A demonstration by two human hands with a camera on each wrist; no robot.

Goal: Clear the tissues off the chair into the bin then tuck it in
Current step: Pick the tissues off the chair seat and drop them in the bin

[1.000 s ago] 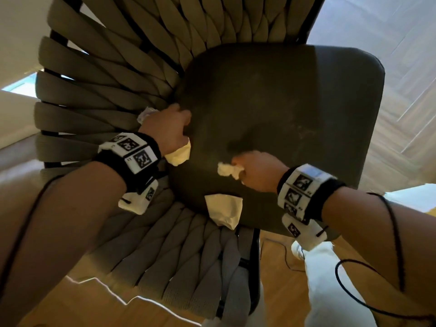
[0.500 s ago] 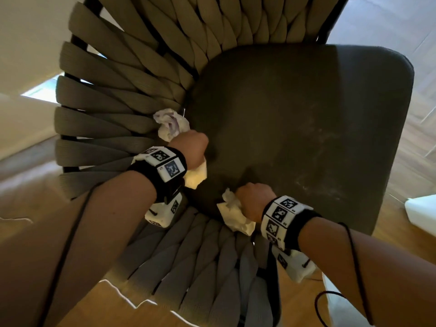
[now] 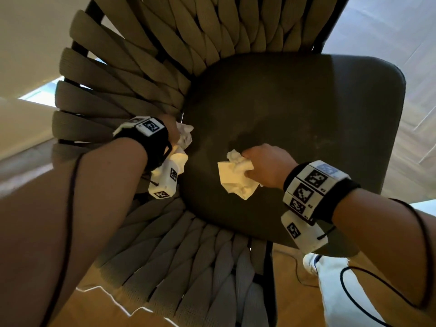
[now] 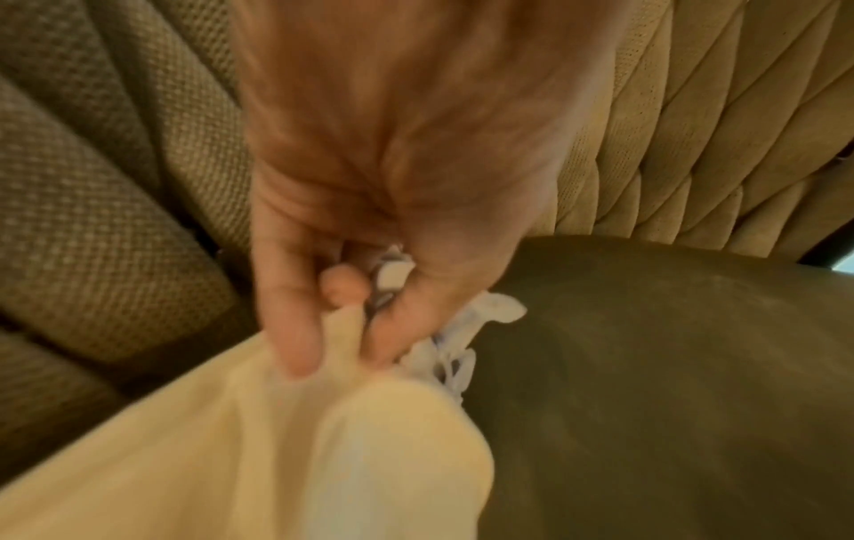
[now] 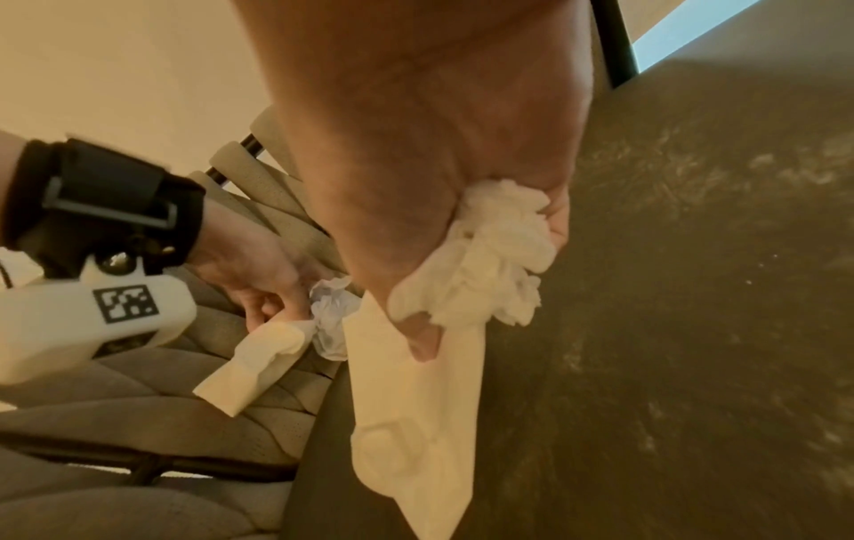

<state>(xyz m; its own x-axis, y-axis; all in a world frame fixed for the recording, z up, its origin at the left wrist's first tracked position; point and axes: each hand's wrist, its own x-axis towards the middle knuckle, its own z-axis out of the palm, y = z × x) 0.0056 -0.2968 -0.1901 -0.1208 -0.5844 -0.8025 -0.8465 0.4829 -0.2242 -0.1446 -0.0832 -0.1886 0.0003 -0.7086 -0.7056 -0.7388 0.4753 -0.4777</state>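
Observation:
The chair has a dark seat cushion (image 3: 306,109) and a woven rope back (image 3: 132,74). At the seat's left edge my left hand (image 3: 175,138) pinches two tissues: a crumpled white one (image 3: 186,135) and a cream one (image 3: 180,160). The left wrist view shows its fingers (image 4: 296,339) curled on the cream tissue (image 4: 323,438), with the white one (image 4: 457,350) beside it. Over the middle of the seat my right hand (image 3: 247,164) grips a white wad and a cream napkin (image 3: 233,178). In the right wrist view the wad (image 5: 499,252) sits in the fist and the napkin (image 5: 416,420) hangs below. No bin is in view.
The woven armrest (image 3: 188,267) curves round the seat's near side. Wood floor (image 3: 94,308) lies below and pale floor (image 3: 389,27) beyond the chair. My white trouser leg and shoe (image 3: 313,263) stand at the lower right. A pale wall (image 3: 28,43) is on the left.
My right hand took the cream napkin off the seat's near edge and lifted it with the wad. My left hand gathered the crumpled white tissue next to its cream one.

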